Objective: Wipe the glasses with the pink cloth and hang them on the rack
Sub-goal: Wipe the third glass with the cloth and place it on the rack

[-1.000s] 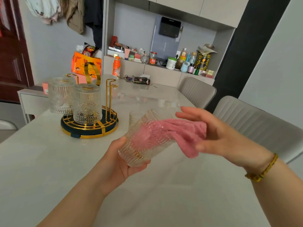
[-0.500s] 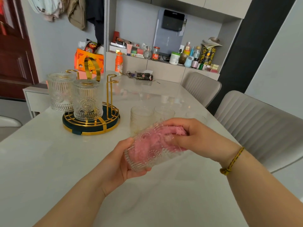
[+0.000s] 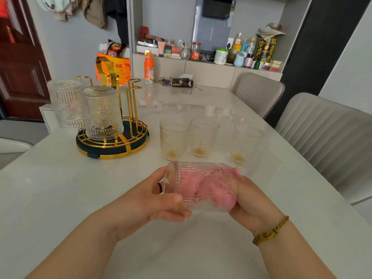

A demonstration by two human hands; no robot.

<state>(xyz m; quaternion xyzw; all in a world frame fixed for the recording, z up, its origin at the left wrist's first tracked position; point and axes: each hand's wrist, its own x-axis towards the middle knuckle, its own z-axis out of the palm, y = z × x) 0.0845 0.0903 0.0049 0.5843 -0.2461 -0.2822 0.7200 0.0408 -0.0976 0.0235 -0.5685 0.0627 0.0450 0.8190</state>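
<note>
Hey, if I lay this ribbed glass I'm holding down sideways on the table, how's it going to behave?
Probably rolls: the glass is round and the table looks smooth and glossy. Likely rigid and breakable, being clear pressed glass. The ribs should help the left hand grip.

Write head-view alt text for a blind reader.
A person's left hand holds a ribbed glass sideways while the right hand presses a pink cloth inside it. Three glasses stand upright on the table behind; two glasses hang inverted on a gold rack.
</note>
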